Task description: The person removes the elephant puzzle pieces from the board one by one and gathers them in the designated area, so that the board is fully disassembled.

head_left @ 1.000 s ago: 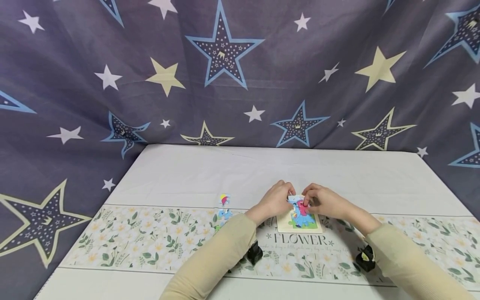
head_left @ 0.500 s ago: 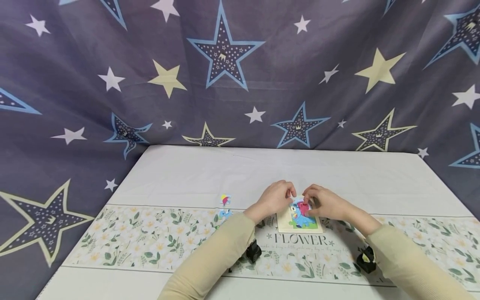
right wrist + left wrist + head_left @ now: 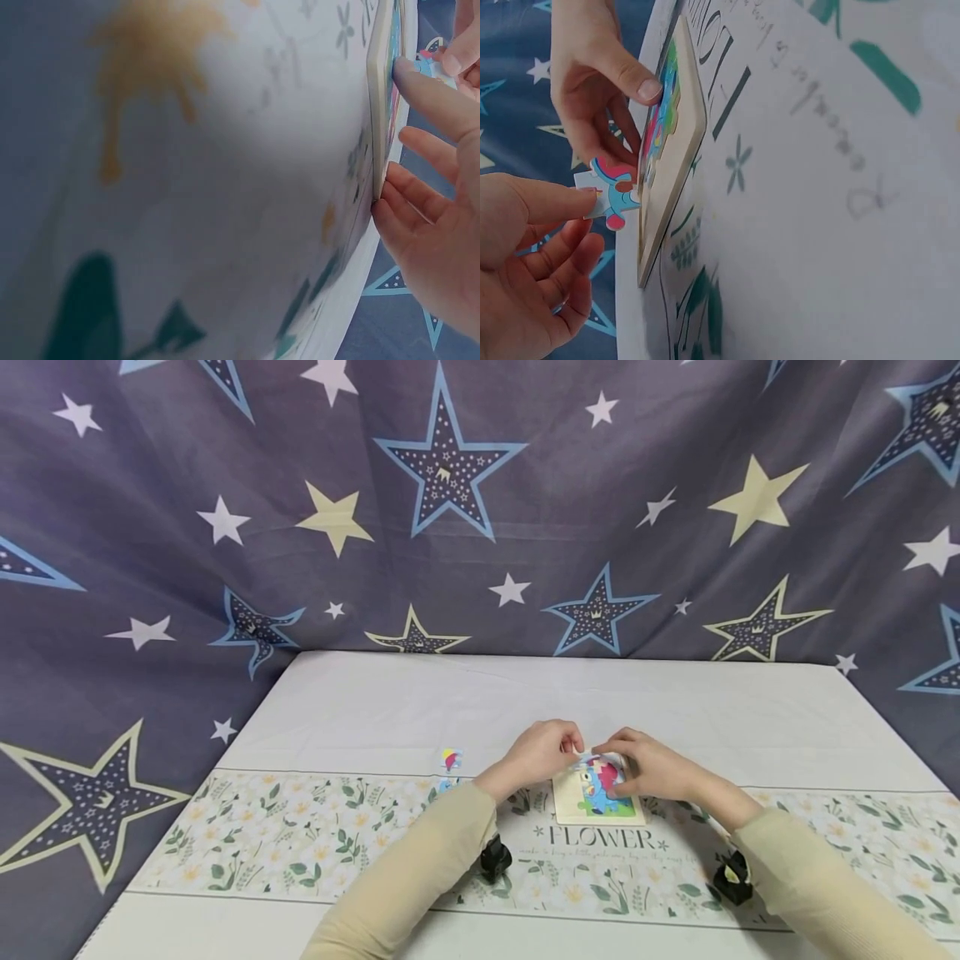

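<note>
My left hand point(image 3: 534, 753) pinches a puzzle piece point(image 3: 616, 196) between thumb and fingers, tilted over the left part of a wooden puzzle board point(image 3: 567, 812). The piece shows blue, pink and white, with a knob at its edge. Inside the pale frame are fitted pieces with a blue figure, red and green. My right hand point(image 3: 660, 767) is at the board's right side. Its thumb point(image 3: 431, 94) rests on the picture, while the other fingers lie loosely bent, some touching the board's edge. In the head view the left hand mostly hides its piece.
Loose puzzle pieces lie left of the board: one yellow and red point(image 3: 451, 760), one blue point(image 3: 447, 784) partly behind the left forearm. A floral runner point(image 3: 300, 835) crosses the white table point(image 3: 360, 710). A star-printed curtain point(image 3: 480, 510) hangs behind.
My left hand has drawn slightly left, away from the board's top. The right hand's fingertips have shifted a little left along the far edge. The board stays put.
</note>
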Tool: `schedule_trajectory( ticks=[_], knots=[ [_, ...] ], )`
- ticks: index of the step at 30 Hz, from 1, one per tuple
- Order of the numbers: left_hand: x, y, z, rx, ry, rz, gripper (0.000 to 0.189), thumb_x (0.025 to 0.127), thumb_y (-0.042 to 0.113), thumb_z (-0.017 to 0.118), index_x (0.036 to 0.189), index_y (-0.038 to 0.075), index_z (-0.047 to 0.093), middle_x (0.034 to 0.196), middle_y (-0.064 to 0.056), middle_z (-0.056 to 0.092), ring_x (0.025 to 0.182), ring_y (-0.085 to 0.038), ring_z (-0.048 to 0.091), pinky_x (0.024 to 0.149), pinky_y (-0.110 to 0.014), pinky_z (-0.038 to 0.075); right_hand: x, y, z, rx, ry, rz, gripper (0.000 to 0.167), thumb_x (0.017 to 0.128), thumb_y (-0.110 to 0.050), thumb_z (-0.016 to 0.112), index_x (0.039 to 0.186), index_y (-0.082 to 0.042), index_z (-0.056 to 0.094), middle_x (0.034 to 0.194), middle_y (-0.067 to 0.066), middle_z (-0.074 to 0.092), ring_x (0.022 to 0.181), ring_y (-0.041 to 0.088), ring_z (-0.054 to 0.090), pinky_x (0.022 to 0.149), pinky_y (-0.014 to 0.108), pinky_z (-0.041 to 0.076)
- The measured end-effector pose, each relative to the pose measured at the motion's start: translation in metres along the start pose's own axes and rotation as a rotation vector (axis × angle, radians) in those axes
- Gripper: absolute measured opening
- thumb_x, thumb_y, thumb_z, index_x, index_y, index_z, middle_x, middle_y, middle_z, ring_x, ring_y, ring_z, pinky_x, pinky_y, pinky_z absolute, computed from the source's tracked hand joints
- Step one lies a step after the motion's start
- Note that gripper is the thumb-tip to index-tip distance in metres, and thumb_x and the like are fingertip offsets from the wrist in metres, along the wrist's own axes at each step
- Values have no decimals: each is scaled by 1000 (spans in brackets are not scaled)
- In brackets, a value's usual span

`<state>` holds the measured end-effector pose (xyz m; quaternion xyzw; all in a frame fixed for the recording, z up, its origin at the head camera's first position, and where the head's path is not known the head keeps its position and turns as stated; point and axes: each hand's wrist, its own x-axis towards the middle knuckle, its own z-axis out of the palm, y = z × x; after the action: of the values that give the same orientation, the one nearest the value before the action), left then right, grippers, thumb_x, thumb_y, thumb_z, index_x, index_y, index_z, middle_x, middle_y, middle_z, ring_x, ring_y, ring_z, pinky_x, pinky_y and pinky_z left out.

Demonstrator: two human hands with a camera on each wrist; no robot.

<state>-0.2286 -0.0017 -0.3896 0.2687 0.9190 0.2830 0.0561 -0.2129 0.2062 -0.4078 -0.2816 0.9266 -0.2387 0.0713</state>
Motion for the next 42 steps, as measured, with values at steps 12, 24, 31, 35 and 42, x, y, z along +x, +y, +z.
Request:
schedule_trajectory(
  ticks=[12, 24, 31, 35, 42],
  knots=[
    [-8, -14, -22, -34, -28, -2, 5, 80, 10, 65, 82, 14, 64, 70, 6, 56, 62, -8, 47, 58, -19, 37, 1, -1, 0, -7, -24, 6, 58, 70, -34, 77, 120, -10, 59, 112, 7, 49, 100, 22, 45, 84, 42, 40],
    [-13, -31, -45, -88, -64, -23, 5, 80, 7, 64, 84, 10, 66, 71, 3, 57, 61, -10, 48, 56, -20, 38, 1, -5, -1, -37, -33, -16, 60, 71, -30, 76, 122, -5, 58, 112, 8, 49, 99, 22, 44, 82, 40, 40],
    [-15, -44, -54, -77, -83, -34, 4, 81, 8, 64, 84, 10, 66, 72, 3, 59, 61, -10, 49, 56, -21, 39, 0, -5, -1, -34, -37, -28, 60, 72, -29, 76, 123, -4, 56, 113, 8, 48, 100, 22, 43, 84, 40, 39],
    [-16, -51, -57, -63, -78, -36, 5, 80, 7, 64, 82, 11, 66, 72, 2, 60, 61, -10, 49, 55, -21, 38, 1, -6, -1, -38, -33, -34, 59, 72, -28, 75, 123, -4, 56, 113, 9, 48, 100, 22, 43, 84, 40, 39],
    [-22, -64, -61, -38, -75, -42, 5, 81, 7, 63, 81, 11, 67, 72, 2, 61, 59, -11, 48, 54, -22, 38, 0, -6, -1, -38, -35, -33, 59, 72, -28, 76, 123, -4, 57, 113, 9, 49, 100, 22, 44, 83, 40, 39]
  ],
)
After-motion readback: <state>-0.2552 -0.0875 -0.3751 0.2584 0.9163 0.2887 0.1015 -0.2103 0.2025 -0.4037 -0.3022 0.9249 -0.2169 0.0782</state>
